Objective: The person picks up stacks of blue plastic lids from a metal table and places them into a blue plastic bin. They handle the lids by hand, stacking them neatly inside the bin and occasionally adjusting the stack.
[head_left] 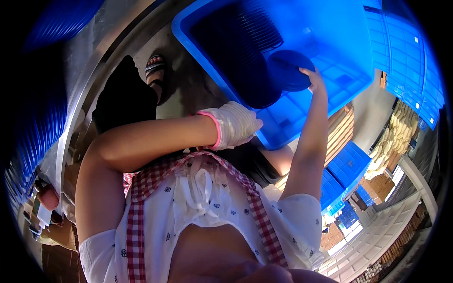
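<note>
A large blue plastic crate (330,28) stands ahead of me, and a long row of dark round plate-like discs (226,52) lies inside along its left side. My right hand (312,79), bare, reaches over the crate and pinches the edge of a dark blue round disc (290,68) beside the row. The thumb lies across its face; other fingers are partly hidden. My left hand (232,125) wears a pale knitted glove with a pink cuff. Its fingers are curled at the crate's near rim and appear to grip it.
Ribbed stacks of blue discs (42,113) rise at the left, by a curved metal edge (71,127). Blue crates (349,162) stand on the right, with more stacked (401,52) at the far right. Pale gloves (391,134) lie in a pile. A sandalled foot (155,70) rests on the floor.
</note>
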`<state>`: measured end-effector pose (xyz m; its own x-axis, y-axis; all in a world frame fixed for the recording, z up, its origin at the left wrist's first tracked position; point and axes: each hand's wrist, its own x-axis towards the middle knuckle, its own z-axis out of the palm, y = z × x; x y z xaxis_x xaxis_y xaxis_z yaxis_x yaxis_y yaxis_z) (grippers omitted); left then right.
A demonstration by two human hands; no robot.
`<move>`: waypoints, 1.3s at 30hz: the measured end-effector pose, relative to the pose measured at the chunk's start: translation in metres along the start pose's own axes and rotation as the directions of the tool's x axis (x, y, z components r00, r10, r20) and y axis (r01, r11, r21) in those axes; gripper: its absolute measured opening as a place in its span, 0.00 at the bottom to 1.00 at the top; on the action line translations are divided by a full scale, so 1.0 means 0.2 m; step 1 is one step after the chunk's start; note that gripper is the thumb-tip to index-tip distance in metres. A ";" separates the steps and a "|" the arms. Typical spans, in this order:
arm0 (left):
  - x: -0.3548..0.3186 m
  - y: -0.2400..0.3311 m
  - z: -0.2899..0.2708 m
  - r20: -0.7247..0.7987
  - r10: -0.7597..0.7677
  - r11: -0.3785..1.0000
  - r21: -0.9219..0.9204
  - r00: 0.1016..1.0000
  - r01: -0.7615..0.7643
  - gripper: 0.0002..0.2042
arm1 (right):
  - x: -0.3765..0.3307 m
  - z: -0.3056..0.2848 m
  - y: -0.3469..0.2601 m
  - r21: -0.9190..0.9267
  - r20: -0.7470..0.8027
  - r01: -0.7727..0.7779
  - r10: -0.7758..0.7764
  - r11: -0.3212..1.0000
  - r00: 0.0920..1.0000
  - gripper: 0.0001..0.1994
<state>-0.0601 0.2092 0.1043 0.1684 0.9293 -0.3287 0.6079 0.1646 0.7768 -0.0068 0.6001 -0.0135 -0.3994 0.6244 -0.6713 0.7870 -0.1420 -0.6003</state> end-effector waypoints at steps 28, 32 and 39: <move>0.02 -0.03 0.07 -0.045 -0.024 1.000 0.006 0.999 0.024 0.13 | 0.20 0.51 -0.11 -0.281 -0.014 0.023 -0.028 0.959 1.000 0.33; 0.02 -0.02 0.05 0.006 -0.049 0.999 0.015 0.999 0.049 0.13 | 0.22 0.42 -0.08 -0.350 -0.096 0.059 -0.098 0.935 0.991 0.33; 0.03 -0.03 0.04 0.030 -0.052 0.999 0.003 0.998 0.052 0.14 | 0.16 0.31 -0.17 -0.154 -0.307 0.109 -0.152 0.982 0.939 0.33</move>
<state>-0.0562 0.2111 0.0935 0.1596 0.9094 -0.3841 0.6184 0.2112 0.7569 -0.0760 0.5780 -0.0412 -0.3507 0.8440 -0.4058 0.8021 0.0471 -0.5953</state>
